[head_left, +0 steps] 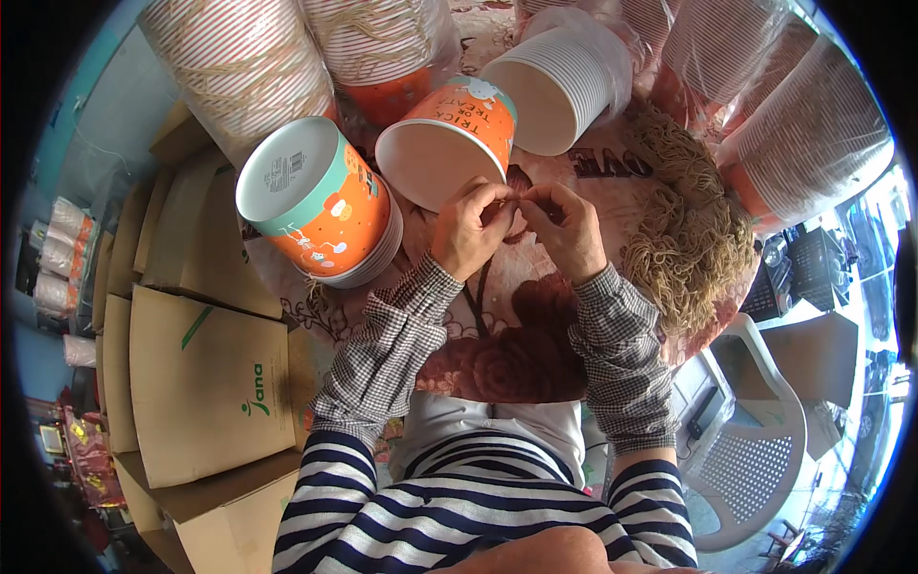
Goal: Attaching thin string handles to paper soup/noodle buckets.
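Note:
My left hand [467, 231] and my right hand [566, 228] meet in front of me, fingertips pinched close together. Whatever is between them is too small to make out. Just beyond them an orange paper bucket [486, 122] lies tipped on its side, its white mouth turned toward me, its rim by my left fingers. To the left, a short stack of upside-down orange and teal paper buckets [330, 215] stands on the flowered tablecloth [502, 349]. A tangled heap of beige twine [684, 253] lies right of my right hand.
Nested paper buckets [564, 81] in clear plastic lie behind. Tall wrapped bucket stacks with twine [239, 77] stand at the back left, and more wrapped stacks [808, 129] at the right. Cardboard boxes [206, 373] fill the left side; a white plastic chair [765, 450] is at the right.

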### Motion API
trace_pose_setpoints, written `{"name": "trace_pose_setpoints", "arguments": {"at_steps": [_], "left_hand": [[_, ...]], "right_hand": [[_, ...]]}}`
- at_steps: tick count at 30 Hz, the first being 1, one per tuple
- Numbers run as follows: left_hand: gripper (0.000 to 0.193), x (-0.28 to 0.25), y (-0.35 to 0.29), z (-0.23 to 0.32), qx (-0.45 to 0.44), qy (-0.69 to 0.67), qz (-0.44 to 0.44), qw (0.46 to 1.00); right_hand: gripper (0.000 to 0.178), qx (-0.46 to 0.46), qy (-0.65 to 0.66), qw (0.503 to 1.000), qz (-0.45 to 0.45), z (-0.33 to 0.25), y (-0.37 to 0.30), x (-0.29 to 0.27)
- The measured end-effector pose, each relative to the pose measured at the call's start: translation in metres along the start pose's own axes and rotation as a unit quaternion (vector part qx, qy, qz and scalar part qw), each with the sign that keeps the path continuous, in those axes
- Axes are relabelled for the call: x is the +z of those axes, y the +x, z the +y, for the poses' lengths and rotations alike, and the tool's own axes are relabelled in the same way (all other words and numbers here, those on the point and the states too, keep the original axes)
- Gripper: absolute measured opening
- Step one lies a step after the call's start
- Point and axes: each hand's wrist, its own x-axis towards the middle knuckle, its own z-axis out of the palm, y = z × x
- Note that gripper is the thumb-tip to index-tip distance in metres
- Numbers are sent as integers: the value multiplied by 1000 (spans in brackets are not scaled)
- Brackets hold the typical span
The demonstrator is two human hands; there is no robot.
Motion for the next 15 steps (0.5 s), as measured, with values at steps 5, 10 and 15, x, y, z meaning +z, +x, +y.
{"name": "trace_pose_setpoints", "arguments": {"at_steps": [5, 10, 15], "left_hand": [[9, -1, -1, -2, -65, -72, -3, 995], [9, -8, 1, -7, -237, -276, -103, 926], [11, -10, 2, -7, -326, -436, -118, 831]], "right_hand": [[17, -60, -71, 996, -1, -3, -1, 0], [19, -77, -99, 992, -2, -5, -2, 1], [17, -54, -41, 998, -15, 0, 0, 1]]}}
